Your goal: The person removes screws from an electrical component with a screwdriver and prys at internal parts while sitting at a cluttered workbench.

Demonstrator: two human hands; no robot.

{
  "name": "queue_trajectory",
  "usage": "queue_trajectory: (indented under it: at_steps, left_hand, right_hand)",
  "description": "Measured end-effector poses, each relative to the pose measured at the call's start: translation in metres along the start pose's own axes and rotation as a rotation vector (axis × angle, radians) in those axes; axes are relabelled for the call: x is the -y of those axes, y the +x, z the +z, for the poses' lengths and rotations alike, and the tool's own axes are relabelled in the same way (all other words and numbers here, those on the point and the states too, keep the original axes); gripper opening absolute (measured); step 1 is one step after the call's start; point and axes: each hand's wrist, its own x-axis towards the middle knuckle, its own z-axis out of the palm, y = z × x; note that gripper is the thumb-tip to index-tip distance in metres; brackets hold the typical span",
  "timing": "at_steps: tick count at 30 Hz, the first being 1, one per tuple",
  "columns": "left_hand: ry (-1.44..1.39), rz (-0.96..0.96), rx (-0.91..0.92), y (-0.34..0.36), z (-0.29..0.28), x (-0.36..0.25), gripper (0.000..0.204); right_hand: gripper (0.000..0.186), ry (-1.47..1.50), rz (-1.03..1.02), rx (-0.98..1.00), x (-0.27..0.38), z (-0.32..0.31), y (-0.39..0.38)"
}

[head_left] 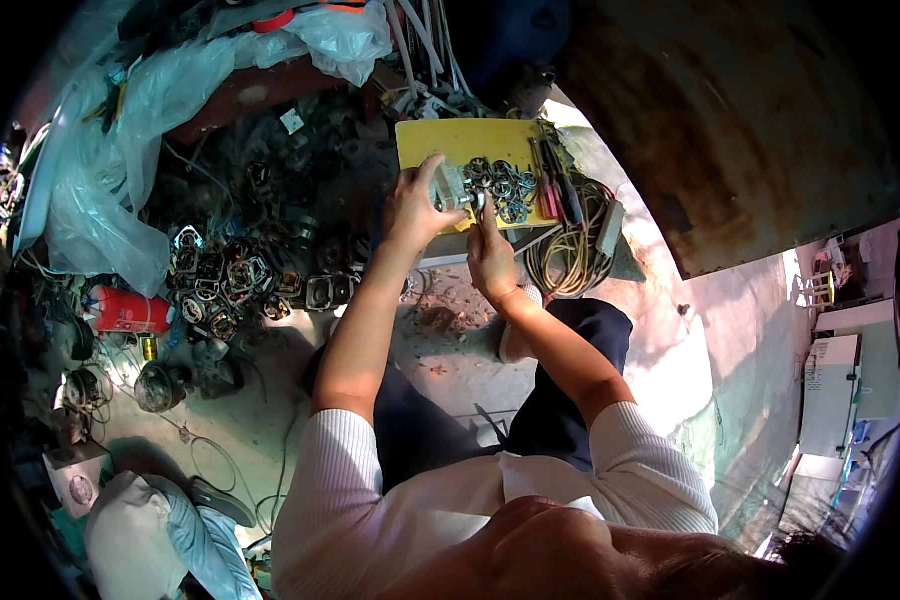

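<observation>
Over a yellow board [432, 137], my left hand [414, 209] is closed around a pale, boxy part [448, 187], thumb on the near side and fingers on the far side. My right hand [491, 262] is closed on a thin tool with a shiny metal end [479, 200]. That end meets or nearly meets the right side of the boxy part; I cannot tell which. Beyond it, several dark metal ring-shaped parts [510, 182] lie heaped on the board. Slim hand tools with red and dark handles [560, 185] lie at the board's right side.
Coiled cable [570, 262] hangs right of the board. A heap of motor-like ring parts [232, 280] covers the floor at left, near a red cylinder [130, 311] and plastic sheeting [110, 200]. A rusty panel [740, 130] stands at far right. Someone's light-clothed leg [195, 530] shows lower left.
</observation>
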Motion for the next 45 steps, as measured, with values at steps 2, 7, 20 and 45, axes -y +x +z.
queue_trajectory:
  at_steps: [2,7,20,45]
  left_hand:
    - [-0.031,-0.013,0.012,-0.002,-0.001,-0.009,0.088]
    - [-0.041,0.039,0.078,-0.008,-0.01,-0.01,0.096]
    - [-0.163,-0.357,0.284,-0.012,-0.026,0.006,0.095]
    - [-0.129,-0.23,0.111,-0.059,-0.079,-0.014,0.084]
  right_hand:
    - [0.06,0.067,-0.049,-0.076,-0.006,0.007,-0.002]
    - [0.064,0.181,0.021,0.007,0.0,-0.017,-0.011]
    - [0.048,0.543,0.469,0.355,0.041,-0.079,0.035]
    - [0.029,0.278,0.502,0.738,0.113,-0.075,0.067]
